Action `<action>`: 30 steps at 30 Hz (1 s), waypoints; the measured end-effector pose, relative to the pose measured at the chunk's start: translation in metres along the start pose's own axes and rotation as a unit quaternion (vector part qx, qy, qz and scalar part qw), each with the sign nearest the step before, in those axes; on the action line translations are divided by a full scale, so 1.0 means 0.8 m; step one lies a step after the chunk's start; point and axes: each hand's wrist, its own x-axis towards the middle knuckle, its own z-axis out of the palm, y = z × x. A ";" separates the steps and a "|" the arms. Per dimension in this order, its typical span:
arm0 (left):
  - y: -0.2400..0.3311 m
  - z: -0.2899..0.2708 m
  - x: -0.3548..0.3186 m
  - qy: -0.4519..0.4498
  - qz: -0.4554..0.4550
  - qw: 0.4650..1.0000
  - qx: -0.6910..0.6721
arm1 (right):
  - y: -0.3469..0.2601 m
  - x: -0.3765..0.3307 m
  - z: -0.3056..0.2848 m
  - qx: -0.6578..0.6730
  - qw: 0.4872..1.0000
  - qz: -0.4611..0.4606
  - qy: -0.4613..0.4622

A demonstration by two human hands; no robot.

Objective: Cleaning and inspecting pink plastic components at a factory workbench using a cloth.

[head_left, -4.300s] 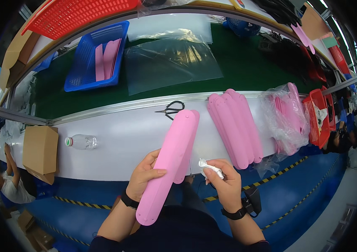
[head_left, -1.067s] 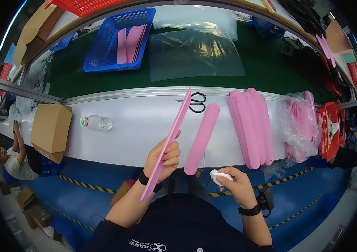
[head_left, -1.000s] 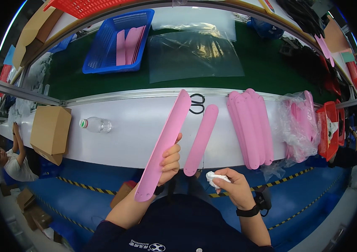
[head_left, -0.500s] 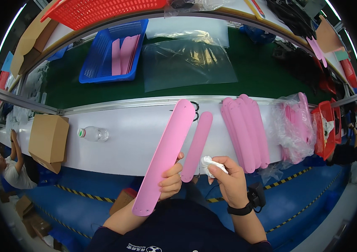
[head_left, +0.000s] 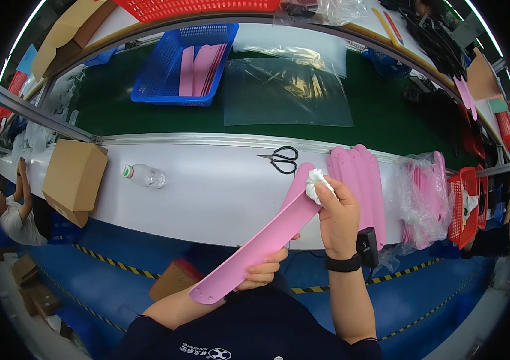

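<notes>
A long pink curved strip with rounded ends and small holes (head_left: 255, 249) slants up to the right in front of me. My left hand (head_left: 265, 269) is closed around its lower half from behind. In my right hand (head_left: 340, 210) is a crumpled white cloth (head_left: 316, 185), pinched between thumb and fingers and pressed against the strip's upper end. Behind that end, a second pink strip (head_left: 301, 177) lies partly hidden on the white table (head_left: 201, 180). Black-handled scissors (head_left: 283, 160) rest just beyond it.
Stacked pink strips (head_left: 357, 174) lie right of my hands, beside a clear bag of more strips (head_left: 426, 192) and a red basket (head_left: 463, 210). A plastic bottle (head_left: 145, 176) and a cardboard box (head_left: 75, 180) are leftward. Beyond sit a blue basket (head_left: 147, 90) and clear plastic sheets (head_left: 285, 99).
The strip in my left hand has tilted over to the right. My right hand has moved up, bringing the cloth onto the strip's upper end. The scissors are now fully uncovered.
</notes>
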 end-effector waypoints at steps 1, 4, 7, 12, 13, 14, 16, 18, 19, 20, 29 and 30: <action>0.004 -0.002 -0.007 0.058 0.066 0.996 0.015 | 0.007 -0.002 0.000 -0.001 1.000 -0.003 0.029; -0.003 0.039 0.006 0.238 0.197 0.851 0.425 | 0.018 -0.011 0.001 0.001 0.997 -0.014 0.074; 0.004 0.026 0.002 0.211 0.305 0.680 0.632 | 0.027 -0.026 0.013 0.061 0.989 -0.007 0.134; 0.033 0.051 0.044 0.198 0.479 0.647 0.559 | 0.036 -0.096 0.049 0.139 0.975 0.151 0.081; 0.047 0.049 0.036 0.155 0.434 0.681 0.568 | 0.030 -0.111 0.042 0.167 0.957 0.235 0.038; 0.056 0.050 0.034 0.109 0.384 0.716 0.573 | 0.018 -0.123 0.034 0.167 0.946 0.275 0.026; 0.039 0.074 0.042 0.201 0.399 0.726 0.522 | -0.009 -0.134 0.010 0.074 0.973 0.218 0.016; 0.037 0.078 0.040 0.172 0.366 0.797 0.450 | -0.020 -0.132 -0.011 -0.104 0.992 0.071 0.005; 0.032 0.079 0.042 0.175 0.361 0.799 0.449 | -0.025 -0.129 -0.007 -0.232 0.973 0.005 -0.009; 0.026 0.079 0.047 0.193 0.360 0.804 0.432 | -0.032 -0.122 -0.001 -0.356 0.932 -0.060 -0.023; 0.027 0.063 0.052 0.177 0.305 0.830 0.431 | 0.010 -0.112 0.043 -0.567 0.763 -0.258 -0.174; 0.031 0.062 0.050 0.181 0.306 0.828 0.434 | 0.010 -0.114 0.036 -0.575 0.759 -0.219 -0.215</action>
